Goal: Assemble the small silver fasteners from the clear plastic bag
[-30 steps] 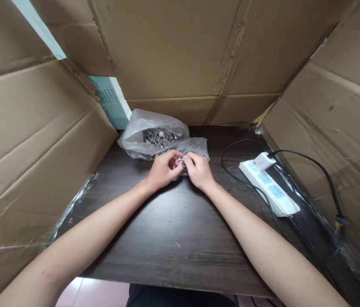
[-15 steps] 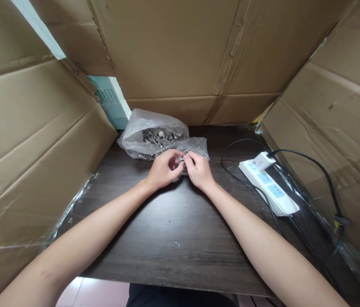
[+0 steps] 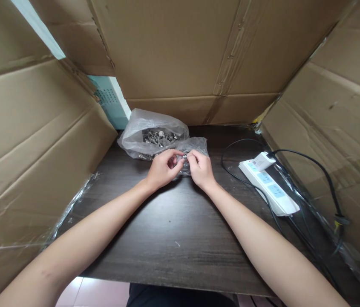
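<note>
My left hand (image 3: 163,169) is closed in a pinch, thumb and index fingertips meeting at a small shiny metal screw-like part (image 3: 185,157). On its other side, my right hand (image 3: 200,168) pinches the same part between thumb and forefinger. The part is mostly covered by fingertips, so its exact shape cannot be made out. Just behind my hands stands an open clear plastic bag (image 3: 135,132) with many small metal pieces (image 3: 160,136) inside. A second, flatter clear bag (image 3: 199,146) lies partly beneath and behind my fingers.
A white power strip (image 3: 277,194) with a plugged-in white adapter (image 3: 263,161) and black cables (image 3: 314,164) lies at the right of the dark table (image 3: 167,238). Cardboard walls (image 3: 173,47) rise at the back and both sides. A pale blue-green box (image 3: 109,100) shows through a gap at back left.
The metal part and the touching fingertips have shifted slightly right and away from me. My right hand has turned a little; the left hand has barely moved.
</note>
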Motion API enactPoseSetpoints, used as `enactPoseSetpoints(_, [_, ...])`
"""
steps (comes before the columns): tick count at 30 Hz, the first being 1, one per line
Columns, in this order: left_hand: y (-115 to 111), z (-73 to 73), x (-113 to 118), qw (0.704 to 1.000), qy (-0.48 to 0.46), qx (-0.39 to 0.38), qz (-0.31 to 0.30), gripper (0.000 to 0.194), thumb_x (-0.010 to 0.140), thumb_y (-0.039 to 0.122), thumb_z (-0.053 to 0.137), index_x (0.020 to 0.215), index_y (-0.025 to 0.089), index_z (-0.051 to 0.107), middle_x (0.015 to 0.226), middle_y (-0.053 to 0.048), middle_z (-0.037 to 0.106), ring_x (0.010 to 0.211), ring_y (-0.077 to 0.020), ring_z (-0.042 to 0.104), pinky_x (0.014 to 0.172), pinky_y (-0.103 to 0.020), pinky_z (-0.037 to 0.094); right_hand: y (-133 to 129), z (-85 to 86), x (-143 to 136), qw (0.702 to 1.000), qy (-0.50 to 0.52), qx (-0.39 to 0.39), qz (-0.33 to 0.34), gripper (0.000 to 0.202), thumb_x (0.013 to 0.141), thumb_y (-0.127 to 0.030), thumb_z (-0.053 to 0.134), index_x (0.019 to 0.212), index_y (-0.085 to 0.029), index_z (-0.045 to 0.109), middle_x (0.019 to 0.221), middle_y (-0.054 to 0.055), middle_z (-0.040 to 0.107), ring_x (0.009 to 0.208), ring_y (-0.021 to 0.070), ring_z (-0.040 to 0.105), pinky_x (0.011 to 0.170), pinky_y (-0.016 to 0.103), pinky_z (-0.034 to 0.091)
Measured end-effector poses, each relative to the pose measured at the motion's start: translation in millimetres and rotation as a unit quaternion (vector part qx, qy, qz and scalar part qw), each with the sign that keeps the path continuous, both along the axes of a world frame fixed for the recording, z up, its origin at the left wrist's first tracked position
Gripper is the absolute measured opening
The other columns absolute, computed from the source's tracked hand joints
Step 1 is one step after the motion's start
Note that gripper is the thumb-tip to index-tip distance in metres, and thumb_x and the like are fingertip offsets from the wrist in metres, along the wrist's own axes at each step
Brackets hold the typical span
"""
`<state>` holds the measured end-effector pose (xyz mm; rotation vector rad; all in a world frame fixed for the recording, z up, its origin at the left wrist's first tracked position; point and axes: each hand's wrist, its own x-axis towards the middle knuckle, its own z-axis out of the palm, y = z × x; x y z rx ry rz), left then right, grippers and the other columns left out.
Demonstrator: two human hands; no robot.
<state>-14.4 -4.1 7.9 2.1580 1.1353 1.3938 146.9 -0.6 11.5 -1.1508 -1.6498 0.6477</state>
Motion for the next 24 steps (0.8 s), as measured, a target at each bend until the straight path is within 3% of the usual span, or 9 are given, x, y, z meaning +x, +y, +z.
enactPoseSetpoints(24, [-0.3,1.0,0.7,1.000,-0.012,-0.020,0.014,0.014,0.090,0.029,0.066,0.094,0.017,0.071,0.063,0.004,0.055,0.055,-0.0104,0.050,0.057,-0.023,0.041,-0.7,1.1,0.1,1.000,-0.006,0.004,0.003,0.026,0.089,-0.033,0.047,0.066,-0.023,0.049,0.063,0.000,0.054,0.061,0.0154,0.047,0.063,0.029,0.034])
